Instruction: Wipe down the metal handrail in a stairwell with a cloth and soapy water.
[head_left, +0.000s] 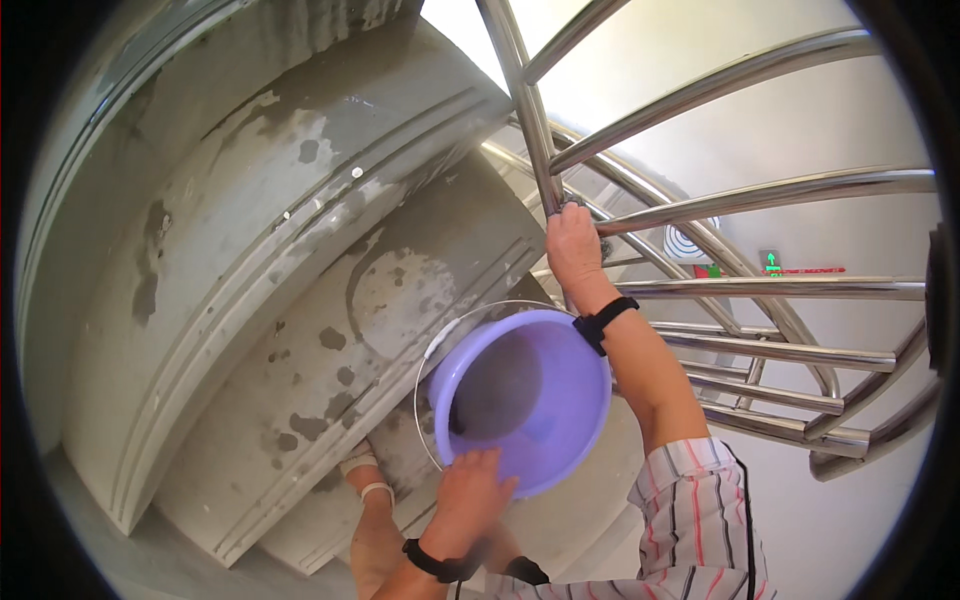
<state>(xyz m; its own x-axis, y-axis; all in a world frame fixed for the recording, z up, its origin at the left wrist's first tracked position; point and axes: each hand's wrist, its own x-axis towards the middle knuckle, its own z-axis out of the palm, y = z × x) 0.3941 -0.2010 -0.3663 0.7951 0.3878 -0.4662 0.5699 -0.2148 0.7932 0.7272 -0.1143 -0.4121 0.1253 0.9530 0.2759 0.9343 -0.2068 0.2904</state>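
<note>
My right hand (574, 247) is closed around a dark, rough scouring pad (606, 249) against an upright stainless-steel post (531, 127) of the stair railing. Bits of the pad show above and beside the fingers. Below that arm is a purple plastic bucket (570, 420) with greyish water (499, 386) in the bottom. Its wire handle (417, 397), fitted with a white grip (441, 337), hangs out to the left. My left hand (476, 487) lies over the bucket's near rim, fingers reaching inside; its underside is hidden.
Curved concrete steps (247, 225) with grooved edges and damp patches fill the left. Several shiny horizontal rails (765, 202) run off to the right. A sandalled foot (361, 461) rests on a step left of the bucket. A green lit sign (771, 261) shows beyond the railing.
</note>
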